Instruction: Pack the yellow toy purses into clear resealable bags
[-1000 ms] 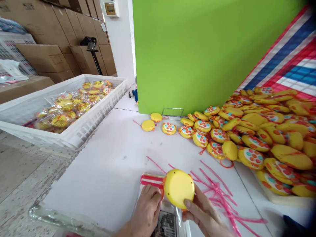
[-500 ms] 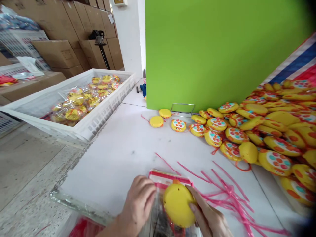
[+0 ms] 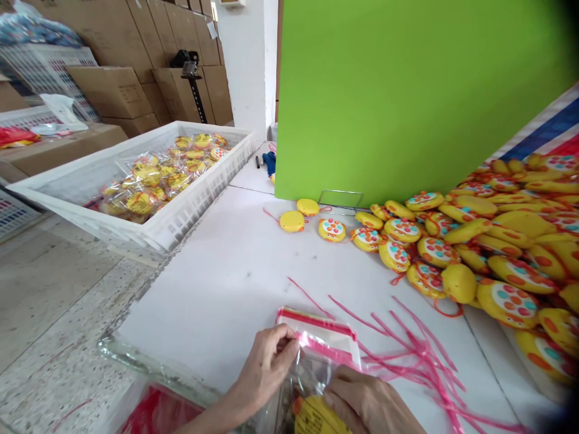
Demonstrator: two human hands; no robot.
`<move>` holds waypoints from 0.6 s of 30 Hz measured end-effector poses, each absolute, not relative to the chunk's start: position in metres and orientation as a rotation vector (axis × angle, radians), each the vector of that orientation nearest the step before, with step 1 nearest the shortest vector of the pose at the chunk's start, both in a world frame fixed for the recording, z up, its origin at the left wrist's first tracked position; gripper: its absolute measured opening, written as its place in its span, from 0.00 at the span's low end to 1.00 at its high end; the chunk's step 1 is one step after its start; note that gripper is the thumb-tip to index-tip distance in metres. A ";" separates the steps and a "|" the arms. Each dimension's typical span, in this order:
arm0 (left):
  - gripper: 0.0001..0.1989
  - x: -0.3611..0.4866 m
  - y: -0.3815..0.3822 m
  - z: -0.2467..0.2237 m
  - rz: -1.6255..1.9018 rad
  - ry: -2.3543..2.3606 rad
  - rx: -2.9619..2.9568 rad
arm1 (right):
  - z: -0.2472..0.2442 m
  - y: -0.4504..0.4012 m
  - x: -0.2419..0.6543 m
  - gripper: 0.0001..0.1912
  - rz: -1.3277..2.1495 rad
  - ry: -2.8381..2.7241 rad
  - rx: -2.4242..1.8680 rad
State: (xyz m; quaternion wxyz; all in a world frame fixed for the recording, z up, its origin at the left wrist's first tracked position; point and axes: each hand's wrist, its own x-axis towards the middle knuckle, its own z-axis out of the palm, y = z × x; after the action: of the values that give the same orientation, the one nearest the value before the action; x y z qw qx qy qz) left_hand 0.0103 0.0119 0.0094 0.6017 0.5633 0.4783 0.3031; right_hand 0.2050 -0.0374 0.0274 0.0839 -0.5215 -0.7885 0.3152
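Observation:
My left hand (image 3: 266, 361) pinches the upper left edge of a clear plastic bag (image 3: 312, 364) at the table's front edge. Inside the bag's mouth is a yellow toy (image 3: 319, 416), its lower part cut off by the frame. My right hand (image 3: 362, 398) has its fingers closed around the toy's upper right side, partly in the bag. Beneath the bag lies a stack of flat bags with red and white tops (image 3: 316, 319). Pink ribbon strips (image 3: 425, 361) spread to the right of my right hand.
A large pile of yellow toys (image 3: 511, 298) covers the table's right side. The green board (image 3: 389, 102) stands behind. On the left is a white crate (image 3: 181, 223) of bagged toys. Loose toys (image 3: 292, 221) lie near a wire stand (image 3: 341, 199). Cartons (image 3: 108, 93) are stacked farther back.
The yellow toy has moved down and into the clear bag with my right hand. My left hand has moved up and right and taken hold of the bag's edge. The view has shifted slightly.

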 end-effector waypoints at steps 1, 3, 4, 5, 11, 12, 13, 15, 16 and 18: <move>0.16 0.010 0.012 0.010 0.705 1.090 1.258 | 0.025 -0.035 0.203 0.22 0.839 -2.374 -1.589; 0.14 0.009 0.012 0.011 0.691 1.031 1.149 | 0.017 -0.032 0.196 0.20 0.594 -2.325 -1.653; 0.14 0.009 0.012 0.012 0.677 0.999 1.117 | 0.013 -0.030 0.192 0.19 0.490 -2.275 -1.667; 0.13 0.010 0.013 0.013 0.664 0.977 1.103 | 0.009 -0.028 0.188 0.17 0.414 -2.227 -1.668; 0.08 0.012 0.016 0.009 0.614 0.939 1.208 | 0.009 -0.014 0.161 0.13 0.237 -2.176 -1.640; 0.08 0.013 0.015 0.008 0.615 0.968 1.270 | 0.010 -0.012 0.158 0.13 0.222 -2.169 -1.648; 0.08 0.014 0.014 0.008 0.611 1.012 1.346 | 0.011 -0.011 0.156 0.14 0.212 -2.164 -1.657; 0.10 0.015 0.010 0.008 0.586 1.101 1.500 | 0.012 -0.009 0.153 0.15 0.205 -2.156 -1.660; 0.11 0.015 0.009 0.009 0.570 1.130 1.560 | 0.012 -0.008 0.153 0.15 0.208 -2.141 -1.661; 0.13 0.014 0.006 0.010 0.550 1.139 1.616 | 0.012 -0.006 0.157 0.13 0.276 -2.056 -1.687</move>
State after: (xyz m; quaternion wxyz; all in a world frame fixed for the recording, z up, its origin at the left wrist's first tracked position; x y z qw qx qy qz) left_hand 0.0144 0.0061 0.0097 0.5182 0.6735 0.4747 0.2291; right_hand 0.1568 -0.0060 0.0118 0.2318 -0.6137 -0.7481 0.1005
